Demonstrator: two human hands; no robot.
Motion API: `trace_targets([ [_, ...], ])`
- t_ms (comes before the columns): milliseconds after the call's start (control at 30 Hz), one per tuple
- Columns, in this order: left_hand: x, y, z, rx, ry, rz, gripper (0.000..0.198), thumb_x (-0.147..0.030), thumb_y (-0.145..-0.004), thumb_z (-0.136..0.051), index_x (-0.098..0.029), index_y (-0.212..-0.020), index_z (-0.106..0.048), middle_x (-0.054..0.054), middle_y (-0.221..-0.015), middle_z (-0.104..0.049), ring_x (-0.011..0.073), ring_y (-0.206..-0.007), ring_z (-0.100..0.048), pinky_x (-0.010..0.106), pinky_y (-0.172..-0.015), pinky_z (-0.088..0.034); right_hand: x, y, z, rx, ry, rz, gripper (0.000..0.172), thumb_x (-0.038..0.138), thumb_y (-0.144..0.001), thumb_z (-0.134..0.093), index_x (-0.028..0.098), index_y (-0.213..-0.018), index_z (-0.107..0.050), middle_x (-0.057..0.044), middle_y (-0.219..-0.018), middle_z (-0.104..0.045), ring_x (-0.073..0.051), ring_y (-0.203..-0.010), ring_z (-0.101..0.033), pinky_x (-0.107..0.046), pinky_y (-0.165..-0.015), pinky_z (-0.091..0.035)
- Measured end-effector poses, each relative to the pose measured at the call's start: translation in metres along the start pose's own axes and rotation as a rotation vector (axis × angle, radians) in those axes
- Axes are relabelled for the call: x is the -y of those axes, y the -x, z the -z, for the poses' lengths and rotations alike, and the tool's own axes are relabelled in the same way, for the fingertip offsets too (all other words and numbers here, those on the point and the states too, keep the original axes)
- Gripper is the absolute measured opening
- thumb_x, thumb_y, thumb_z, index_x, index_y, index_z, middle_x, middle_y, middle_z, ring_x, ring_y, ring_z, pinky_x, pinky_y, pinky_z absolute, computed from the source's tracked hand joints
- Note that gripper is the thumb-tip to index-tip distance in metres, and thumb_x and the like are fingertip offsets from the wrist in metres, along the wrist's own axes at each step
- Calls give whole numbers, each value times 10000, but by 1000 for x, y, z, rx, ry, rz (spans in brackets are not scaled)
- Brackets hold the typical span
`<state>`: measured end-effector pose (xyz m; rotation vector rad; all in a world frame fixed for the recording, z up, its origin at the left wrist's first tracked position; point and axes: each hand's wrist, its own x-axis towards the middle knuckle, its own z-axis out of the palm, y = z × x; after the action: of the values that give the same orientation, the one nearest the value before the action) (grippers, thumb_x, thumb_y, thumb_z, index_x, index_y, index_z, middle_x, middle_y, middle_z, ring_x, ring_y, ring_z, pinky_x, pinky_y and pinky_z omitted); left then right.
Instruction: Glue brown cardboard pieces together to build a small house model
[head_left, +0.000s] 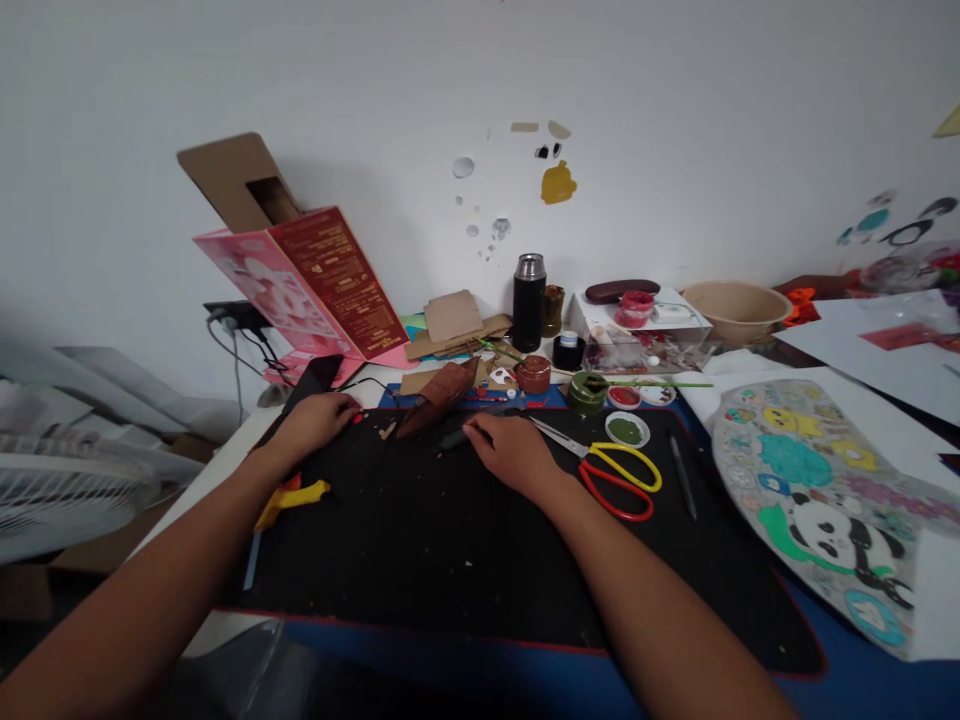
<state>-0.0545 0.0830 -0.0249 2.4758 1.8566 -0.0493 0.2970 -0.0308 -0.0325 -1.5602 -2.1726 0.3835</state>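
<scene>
My left hand (316, 420) rests at the black mat's (420, 540) far left, fingers curled together. A small red piece (358, 419) lies at its fingertips; whether anything is between them is hidden. My right hand (511, 450) is closed near the middle, its fingertips on a small dark object (452, 439) that I cannot identify. Between the hands, toward the back, lies a brown leaf-shaped piece (439, 398). Scissors (589, 455) with one yellow and one red handle lie open beside my right wrist. A yellow scrap (296, 500) is beneath my left forearm.
Paint jars (587, 394), a lid of green paint (627, 431) and a black flask (529, 305) stand at the back. A dark pen (682, 475) lies right of the scissors. A painted panda board (817, 500) is at right, a fan (67, 495) at left.
</scene>
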Motion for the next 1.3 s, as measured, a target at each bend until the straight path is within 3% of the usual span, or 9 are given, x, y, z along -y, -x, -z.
trace_targets([
  [167, 2, 3, 10, -14, 114, 95, 418, -495, -893, -440, -221, -976, -744, 82, -964, -801, 260, -876, -730, 309, -734, -502, 0, 0, -2, 15, 3, 2, 311, 368, -1090, -492, 233, -1137, -768, -77, -1018, -824, -237, -912, -763, -296, -742, -449],
  [300, -9, 15, 16, 11, 215, 95, 474, -596, -880, -446, -226, -949, -733, 37, -888, -783, 229, -820, -711, 278, -700, -499, -1, 0, -2, 25, 3, 4, 311, 366, -1087, -495, 227, -1143, -768, -83, -1030, -823, -240, -922, -763, -299, -755, -457],
  [433, -38, 41, 20, 77, 368, 20, 450, -638, -843, -521, -224, -825, -697, 8, -765, -723, 215, -750, -658, 280, -664, -471, -1, 0, -2, 30, 7, 6, 307, 362, -1084, -501, 224, -1141, -770, -85, -1032, -823, -245, -919, -763, -301, -745, -455],
  [633, -96, 81, 16, 98, 501, -5, 401, -608, -873, -556, -254, -939, -734, 30, -901, -785, 248, -839, -692, 334, -750, -504, 1, 1, -4, 28, -9, 16, 297, 359, -1083, -504, 236, -1119, -771, -73, -1001, -822, -234, -902, -764, -293, -730, -447],
  [800, -132, 87, 4, 234, 568, -59, 336, -562, -863, -581, -273, -911, -745, 35, -910, -795, 255, -843, -712, 341, -731, -503, 2, 2, -4, 30, -12, 26, 297, 363, -1087, -499, 239, -1119, -768, -72, -1007, -821, -234, -906, -762, -292, -734, -449],
  [900, -144, 85, -2, 242, 495, -72, 271, -472, -869, -592, -257, -909, -751, 52, -909, -799, 252, -834, -717, 337, -702, -469, 1, 1, -5, 38, 4, 24, 302, 363, -1089, -495, 236, -1140, -764, -83, -1016, -819, -240, -907, -760, -298, -746, -455],
  [1133, -157, 89, -1, 169, 302, -6, 179, -407, -899, -639, -275, -942, -753, 64, -958, -795, 279, -912, -729, 359, -745, -463, -3, 0, -9, 53, 46, 49, 298, 373, -1084, -504, 218, -1098, -758, -99, -994, -815, -261, -885, -763, -313, -727, -450],
  [1233, -145, 100, 3, 101, 306, -22, 214, -428, -944, -592, -276, -977, -739, 71, -1026, -788, 275, -952, -721, 375, -808, -500, -3, 0, -9, 59, 45, 49, 287, 364, -1084, -509, 219, -1102, -756, -98, -1012, -815, -260, -901, -764, -312, -735, -451],
  [1300, -124, 111, 7, 15, 309, -48, 247, -423, -967, -543, -279, -1012, -739, 81, -1084, -776, 276, -1010, -703, 386, -896, -516, -3, 0, -9, 61, 48, 45, 290, 365, -1085, -508, 215, -1099, -755, -97, -1008, -815, -263, -902, -765, -314, -730, -449],
])
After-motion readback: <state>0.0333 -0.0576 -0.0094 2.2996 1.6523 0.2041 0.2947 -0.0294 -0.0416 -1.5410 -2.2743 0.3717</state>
